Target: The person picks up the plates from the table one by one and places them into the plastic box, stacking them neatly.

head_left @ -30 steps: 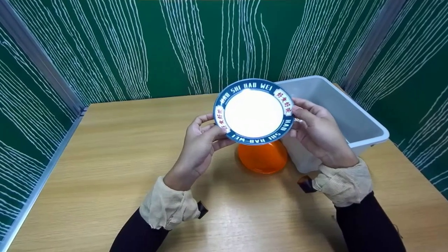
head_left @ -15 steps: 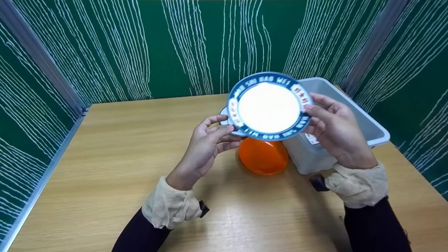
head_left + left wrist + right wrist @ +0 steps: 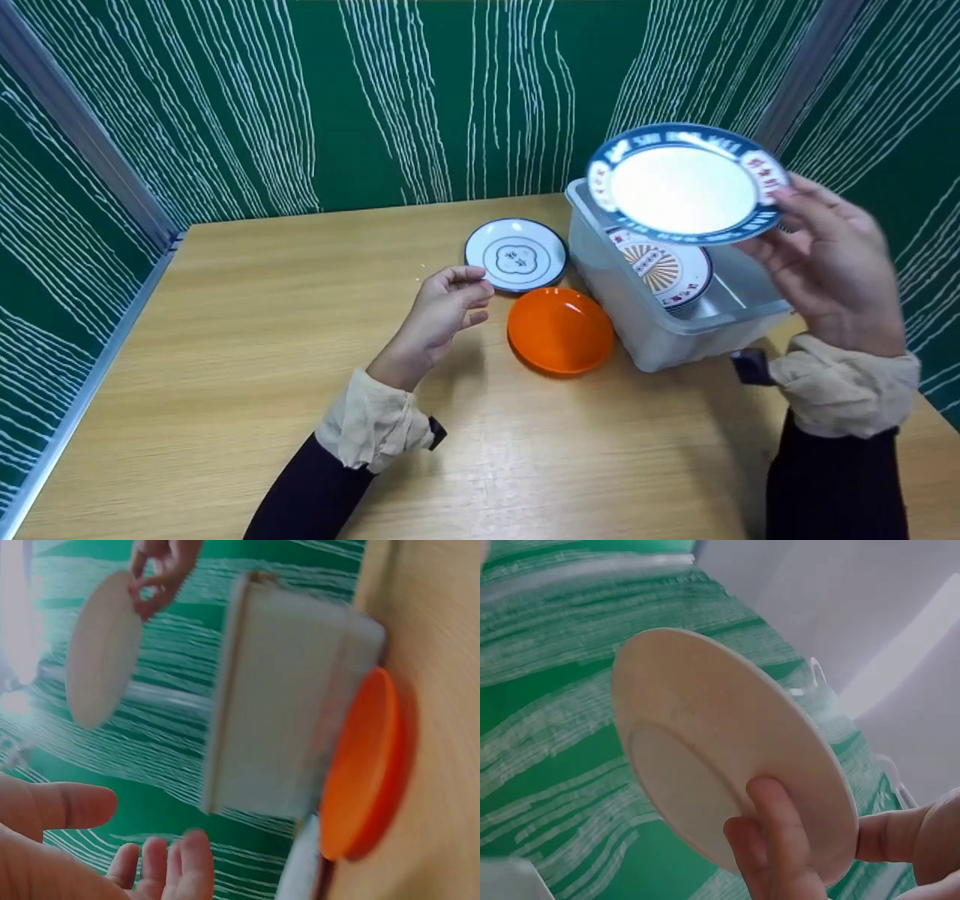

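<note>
In the head view my right hand (image 3: 840, 262) pinches the right rim of a blue-rimmed white plate (image 3: 682, 189), thumb on top and fingers beneath. It is held tilted above the grey plastic bin (image 3: 622, 292). The plate's pale underside (image 3: 690, 712) faces the right wrist camera. My left hand (image 3: 448, 311) holds nothing; its fingers are loosely bent, with a gap between thumb and fingers (image 3: 196, 862) in the left wrist view. Just beyond it lies a white plate with a dark rim (image 3: 516, 256), and to its right an orange plate (image 3: 561, 331), both on the table.
Inside the bin leans a plate with a sunburst pattern (image 3: 664, 271). The wooden table (image 3: 262, 360) is bounded by green walls (image 3: 375, 97) with white wavy lines. The bin stands near the table's back right, beside the orange plate.
My left hand has let go of the blue-rimmed plate. My right hand has carried it right and up, over the bin. The white dark-rimmed plate behind it now shows.
</note>
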A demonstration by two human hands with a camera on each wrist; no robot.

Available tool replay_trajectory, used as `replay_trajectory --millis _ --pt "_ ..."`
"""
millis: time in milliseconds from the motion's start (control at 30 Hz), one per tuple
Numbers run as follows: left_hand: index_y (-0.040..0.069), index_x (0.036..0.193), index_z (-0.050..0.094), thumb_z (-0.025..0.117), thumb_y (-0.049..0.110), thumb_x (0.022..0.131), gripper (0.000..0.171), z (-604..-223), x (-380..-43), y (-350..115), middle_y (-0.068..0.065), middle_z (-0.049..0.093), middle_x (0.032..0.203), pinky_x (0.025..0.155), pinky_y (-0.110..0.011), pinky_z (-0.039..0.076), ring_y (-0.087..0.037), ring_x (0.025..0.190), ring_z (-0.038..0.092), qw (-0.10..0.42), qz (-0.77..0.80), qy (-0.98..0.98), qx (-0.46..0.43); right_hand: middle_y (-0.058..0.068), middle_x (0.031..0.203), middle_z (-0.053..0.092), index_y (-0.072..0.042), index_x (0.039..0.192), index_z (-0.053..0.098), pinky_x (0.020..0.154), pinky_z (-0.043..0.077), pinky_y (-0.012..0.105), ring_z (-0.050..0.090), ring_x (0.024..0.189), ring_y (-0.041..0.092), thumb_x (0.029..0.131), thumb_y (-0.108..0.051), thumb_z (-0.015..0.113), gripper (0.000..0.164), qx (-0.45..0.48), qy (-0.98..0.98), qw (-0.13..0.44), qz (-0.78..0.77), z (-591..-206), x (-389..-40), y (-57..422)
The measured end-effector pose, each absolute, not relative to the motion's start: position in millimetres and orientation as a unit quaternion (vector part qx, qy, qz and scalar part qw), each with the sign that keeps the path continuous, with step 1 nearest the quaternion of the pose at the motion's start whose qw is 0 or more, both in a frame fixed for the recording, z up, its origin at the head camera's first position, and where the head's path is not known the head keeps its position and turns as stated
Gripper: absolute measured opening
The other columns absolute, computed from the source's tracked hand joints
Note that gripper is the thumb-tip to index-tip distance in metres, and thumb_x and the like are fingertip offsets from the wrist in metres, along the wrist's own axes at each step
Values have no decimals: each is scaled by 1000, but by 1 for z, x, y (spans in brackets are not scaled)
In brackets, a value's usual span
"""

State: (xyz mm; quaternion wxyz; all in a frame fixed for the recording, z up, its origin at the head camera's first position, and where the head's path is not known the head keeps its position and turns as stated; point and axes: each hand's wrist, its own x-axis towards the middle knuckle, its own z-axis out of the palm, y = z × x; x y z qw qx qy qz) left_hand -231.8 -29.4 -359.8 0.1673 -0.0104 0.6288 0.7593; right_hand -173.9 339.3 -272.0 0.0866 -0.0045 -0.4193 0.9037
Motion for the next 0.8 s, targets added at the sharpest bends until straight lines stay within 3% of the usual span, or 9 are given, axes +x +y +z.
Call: replay_trajectory --millis 200,300,467,567,800 --pt "4 128 56 64 2 98 32 -386 -252 -27 -16 54 133 104 -46 53 -28 116 59 182 692 699 -10 14 125 63 -8 139 60 86 60 43 71 99 30 99 -4 66 41 -50 -429 128 893 -280 -182 359" --pt "1 132 53 64 0 96 38 -396 -259 -26 -19 49 139 101 -45 54 -26 112 59 186 666 723 -1 11 126 61 -11 138 61 85 61 43 71 101 28 98 -5 67 42 -74 -433 138 888 -284 -187 364" --pt "0 137 51 67 1 93 47 -408 -264 -22 -19 47 141 73 -27 55 -19 89 54 194 633 750 9 6 135 54 -16 146 56 89 59 43 61 118 21 97 -6 68 51 -105 -440 126 883 -291 -195 367" --pt "2 138 51 69 2 93 48 -414 -264 -18 -18 47 141 64 -24 51 -19 85 51 203 620 758 13 6 134 53 -15 144 55 92 58 44 57 123 20 98 -6 66 48 -117 -445 111 881 -295 -200 368" --pt "3 138 51 69 3 92 49 -418 -262 -8 -18 48 138 85 -36 59 -24 105 57 230 618 752 15 10 127 60 -11 133 55 96 56 44 67 112 25 96 -4 69 40 -144 -447 58 881 -303 -209 371"
